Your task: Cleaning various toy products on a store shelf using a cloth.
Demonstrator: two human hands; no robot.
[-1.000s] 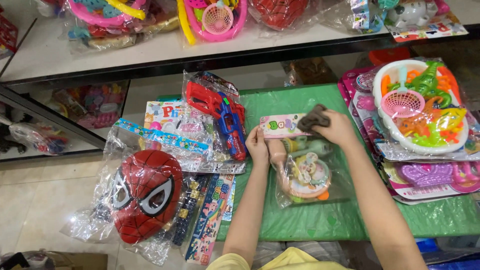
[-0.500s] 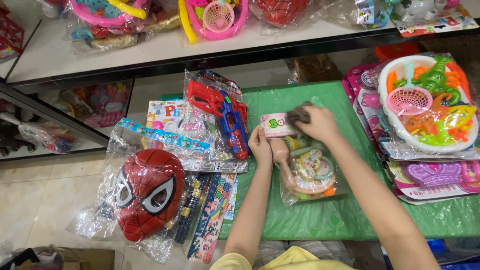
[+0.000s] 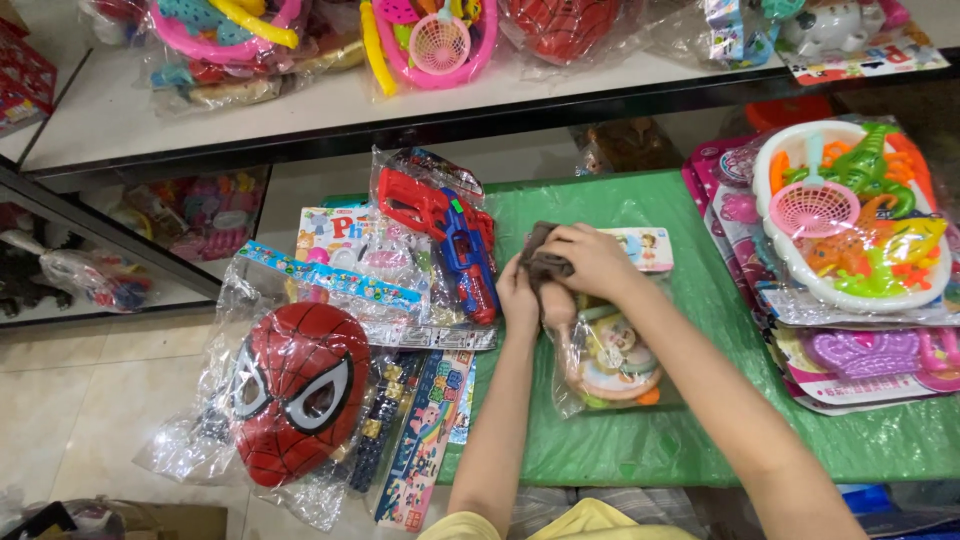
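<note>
A dark brown cloth (image 3: 545,262) sits against a clear bag of pastel toys (image 3: 605,350) with a pink-and-white header card. The table cover (image 3: 700,440) is bright green. Left of it lie a red mask (image 3: 300,390) with white, black-edged eyes and a red-and-blue toy gun (image 3: 450,235). At right, a white tray (image 3: 850,220) carries green, orange, yellow and pink pieces.

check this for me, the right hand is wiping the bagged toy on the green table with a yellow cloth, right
Not quite. The cloth is dark brown, not yellow, as the head view shows. The rest holds: the right hand presses it on the bagged toy on the green table.
</note>
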